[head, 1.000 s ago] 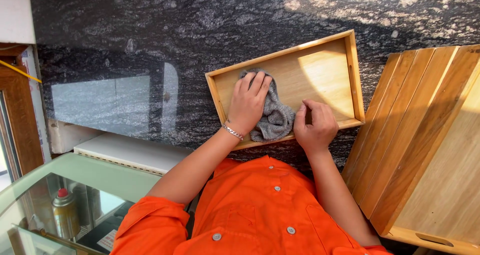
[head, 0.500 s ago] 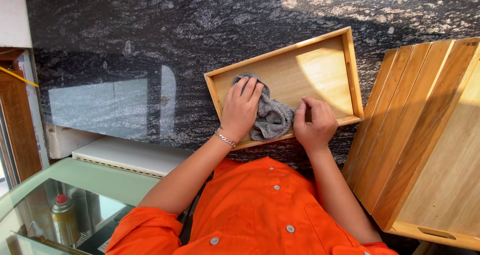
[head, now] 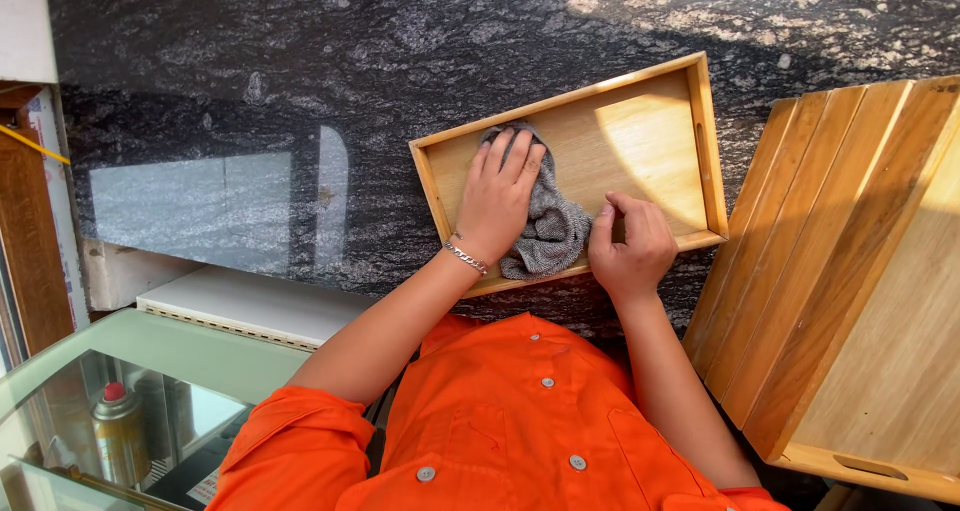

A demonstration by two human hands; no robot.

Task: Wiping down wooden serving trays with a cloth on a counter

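A shallow wooden tray lies on a dark speckled stone counter. Inside it a crumpled grey cloth is pressed down by my left hand, palm flat and fingers spread toward the tray's far left corner. A silver bracelet sits on that wrist. My right hand grips the tray's near rim, thumb inside the tray, just right of the cloth.
A larger slatted wooden tray lies to the right, close to the small tray's corner. At lower left stand a glass-topped table and, beneath the glass, a spray can with a red cap. My orange shirt fills the bottom.
My left hand has slid the grey cloth toward the far left corner of the tray. The right hand has stayed on the near rim.
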